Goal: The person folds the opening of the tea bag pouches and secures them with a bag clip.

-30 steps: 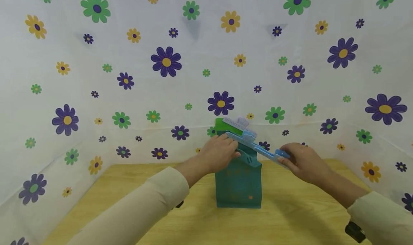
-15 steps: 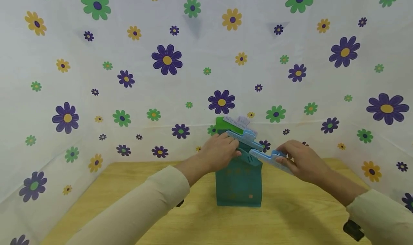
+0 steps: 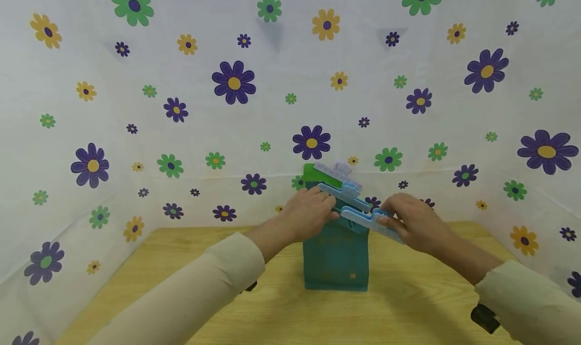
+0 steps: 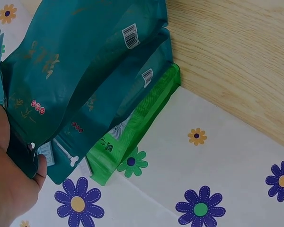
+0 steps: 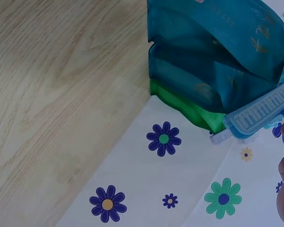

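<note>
A teal pouch [image 3: 336,264] stands upright on the table, its top folded over. My left hand [image 3: 306,214] pinches that folded top from the left, thumb in front. With my right hand [image 3: 415,224] I grip a light blue sealing clip [image 3: 358,217] by its handle, and its long bar lies across the right part of the fold. Behind, a second teal pouch [image 4: 132,85] bears another blue clip [image 3: 347,196] on its top. Farthest back is a green pouch [image 3: 313,172] with a lilac clip [image 3: 336,173]. The pouches stand close together.
The wooden table [image 3: 181,284] extends to both sides of the pouches. A white cloth with printed flowers [image 3: 234,82] hangs behind and along both sides, meeting the table's back edge just behind the pouches.
My right hand has moved left with the blue clip, bringing its bar farther across the front pouch's folded top. My left hand has stayed at the fold.
</note>
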